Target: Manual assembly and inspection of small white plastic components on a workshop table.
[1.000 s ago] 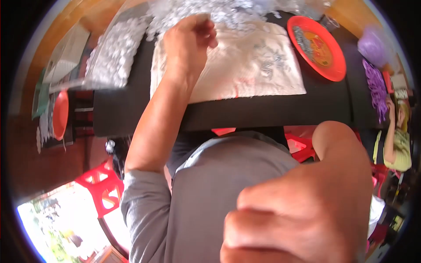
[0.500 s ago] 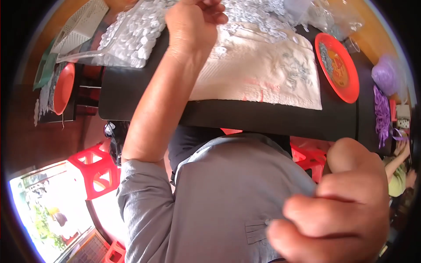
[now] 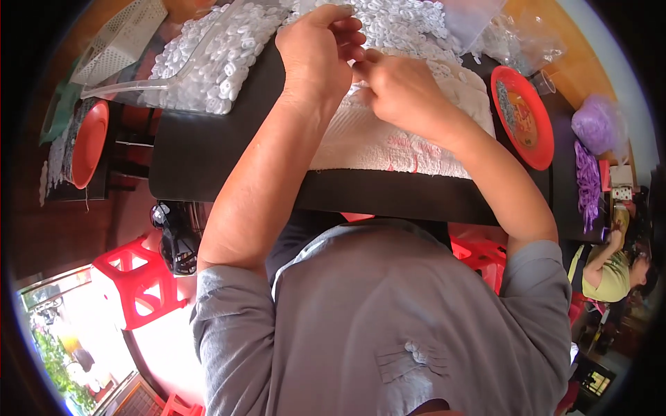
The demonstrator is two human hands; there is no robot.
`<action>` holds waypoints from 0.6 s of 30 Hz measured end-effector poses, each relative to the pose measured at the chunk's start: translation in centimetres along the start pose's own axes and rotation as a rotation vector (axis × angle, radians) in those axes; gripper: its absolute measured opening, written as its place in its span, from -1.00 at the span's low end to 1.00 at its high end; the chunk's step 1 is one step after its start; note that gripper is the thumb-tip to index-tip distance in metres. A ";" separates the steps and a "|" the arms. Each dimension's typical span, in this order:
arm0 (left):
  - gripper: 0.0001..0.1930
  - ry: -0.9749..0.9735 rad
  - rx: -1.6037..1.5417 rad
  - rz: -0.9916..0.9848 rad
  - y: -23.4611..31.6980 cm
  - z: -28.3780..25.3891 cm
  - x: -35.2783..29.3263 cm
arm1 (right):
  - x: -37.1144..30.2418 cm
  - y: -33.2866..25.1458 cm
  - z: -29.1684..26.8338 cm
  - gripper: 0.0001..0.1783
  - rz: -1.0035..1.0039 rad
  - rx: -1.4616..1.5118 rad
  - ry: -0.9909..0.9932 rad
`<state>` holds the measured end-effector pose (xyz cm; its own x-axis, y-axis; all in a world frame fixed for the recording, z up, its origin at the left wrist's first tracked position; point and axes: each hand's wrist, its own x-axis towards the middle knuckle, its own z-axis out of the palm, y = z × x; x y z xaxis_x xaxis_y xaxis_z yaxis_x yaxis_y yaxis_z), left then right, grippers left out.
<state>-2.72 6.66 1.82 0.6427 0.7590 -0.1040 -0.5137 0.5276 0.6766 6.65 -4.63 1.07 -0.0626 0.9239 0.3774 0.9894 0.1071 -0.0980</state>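
Note:
My left hand [image 3: 316,55] is raised over the far part of the table with its fingers curled. Close against its fingertips is my right hand [image 3: 402,90], thumb and finger pinched together. Whatever lies between the fingertips is too small or hidden to make out. Both hands hover above a cream towel [image 3: 388,149] with faint red marks spread on the dark table. Beyond the hands lies a heap of small white plastic pieces [image 3: 409,24] with holes in them.
A clear tub of white pieces [image 3: 229,87] stands at the left. Near it are a white perforated basket [image 3: 121,41] and a red bowl [image 3: 90,145]. On the right are a red plate [image 3: 544,142] with small grey pieces, a purple bag [image 3: 596,125] and purple cords [image 3: 587,187]. Another person [image 3: 610,277] sits far right.
My right hand has swung from the lower right, close to the camera, forward to the left hand's fingertips. The left hand stays over the towel's far side.

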 end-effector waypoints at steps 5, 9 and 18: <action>-0.87 0.037 0.085 0.104 0.1 1.1 -1.3 | 0.2 0.2 1.3 -0.82 0.051 -0.101 -0.142; -0.88 0.019 0.111 0.154 -0.3 1.0 -1.4 | -0.1 0.2 1.8 -0.84 0.117 -0.038 -0.070; -0.91 -0.081 0.261 0.083 -2.6 2.7 -3.1 | -2.7 3.0 -4.3 -0.76 0.737 1.174 0.259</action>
<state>-1.88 1.93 2.33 0.6534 0.7570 0.0114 -0.4097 0.3409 0.8461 10.32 -8.39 3.69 0.5672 0.8222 0.0474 0.0925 -0.0065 -0.9957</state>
